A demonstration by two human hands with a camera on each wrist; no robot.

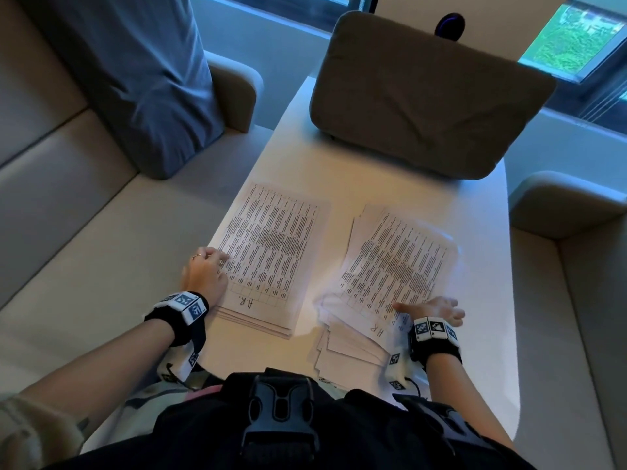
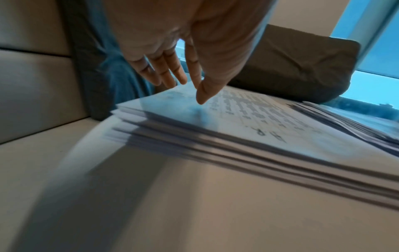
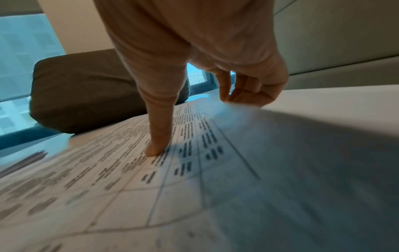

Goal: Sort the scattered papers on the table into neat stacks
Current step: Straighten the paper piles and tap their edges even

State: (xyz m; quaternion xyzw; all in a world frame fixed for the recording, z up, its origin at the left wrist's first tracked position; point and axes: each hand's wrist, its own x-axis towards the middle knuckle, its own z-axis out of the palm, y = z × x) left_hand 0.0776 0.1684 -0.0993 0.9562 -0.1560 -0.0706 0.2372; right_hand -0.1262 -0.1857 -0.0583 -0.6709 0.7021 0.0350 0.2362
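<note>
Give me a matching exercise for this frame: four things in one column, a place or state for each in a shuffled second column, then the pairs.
1. left stack
2. right pile
3. brown cushion
4. right hand

A. far end of the table
B. fanned and uneven
C. edges fairly squared, left hand at its side
D. thumb pressed on printed sheet

Pairs: 1-C, 2-B, 3-A, 4-D

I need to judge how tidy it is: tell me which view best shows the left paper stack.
The head view: it shows the whole left stack. The left wrist view shows only its layered, slightly uneven edges. The right wrist view shows barely a blurred sliver.
</note>
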